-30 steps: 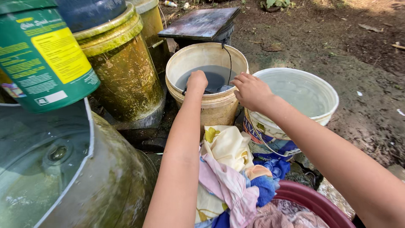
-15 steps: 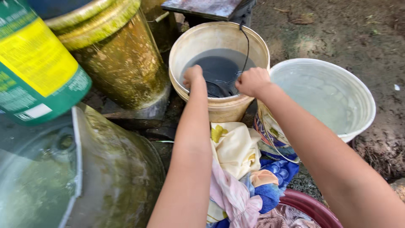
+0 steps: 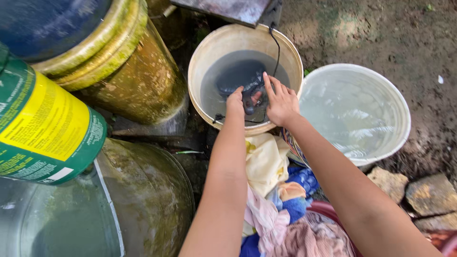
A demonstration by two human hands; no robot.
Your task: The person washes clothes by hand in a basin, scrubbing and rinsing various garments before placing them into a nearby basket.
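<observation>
Reaching over the rim of a cream bucket point(image 3: 200, 66), both hands meet at a dark wet cloth point(image 3: 240, 78) that lies in grey water. The left hand point(image 3: 235, 101) pinches a fold of it at the near edge, fingers closed on the fabric. The right hand point(image 3: 280, 102) sits just beside, thumb pressed against the same fold, its fingers spread loosely above it; the two hands nearly touch. A thin black handle wire point(image 3: 277, 47) curves down past the right hand. Right of that hand stands a white bucket point(image 3: 397, 95) of clear water. Under both forearms hangs a heap of coloured laundry point(image 3: 271, 190). Left of the left arm stand mossy yellow drums point(image 3: 138, 81).
</observation>
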